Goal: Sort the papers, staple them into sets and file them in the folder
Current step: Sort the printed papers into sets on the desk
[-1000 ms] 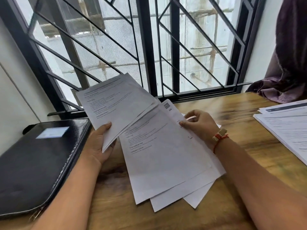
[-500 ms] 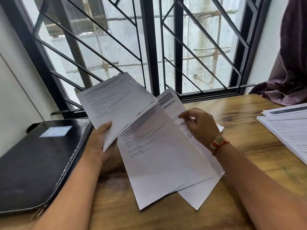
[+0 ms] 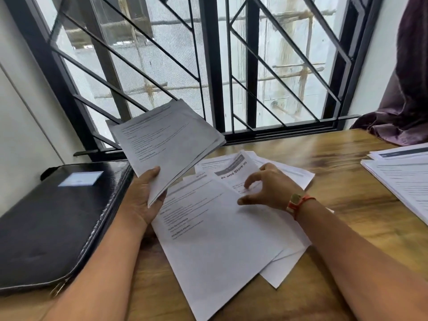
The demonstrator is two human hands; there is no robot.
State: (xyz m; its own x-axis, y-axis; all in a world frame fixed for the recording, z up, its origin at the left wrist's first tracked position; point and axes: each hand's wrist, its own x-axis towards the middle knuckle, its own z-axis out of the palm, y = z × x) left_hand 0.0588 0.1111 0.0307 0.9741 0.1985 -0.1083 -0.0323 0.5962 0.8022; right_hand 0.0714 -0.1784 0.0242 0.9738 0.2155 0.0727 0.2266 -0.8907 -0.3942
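Observation:
My left hand (image 3: pixel 144 198) grips a thin bundle of printed sheets (image 3: pixel 169 142), lifted and tilted above the table's left middle. Several loose white sheets (image 3: pixel 222 232) lie fanned out flat on the wooden table (image 3: pixel 347 205) in front of me. My right hand (image 3: pixel 271 186) rests on them with fingers spread and curled, thumb on the top sheet and fingertips on a sheet with a grey header reading "Store in" (image 3: pixel 234 170). Whether it pinches a sheet I cannot tell. A black zipped folder (image 3: pixel 53 223) lies closed at the left.
A second stack of printed papers (image 3: pixel 403 179) sits at the table's right edge. A barred window (image 3: pixel 213 66) runs along the far side. Dark purple cloth (image 3: pixel 400 107) hangs at the far right corner. A white wall is at the left.
The fanned sheets held up by my right hand have come down flat onto the table. My right hand now lies on top of them. The left-hand bundle stayed raised.

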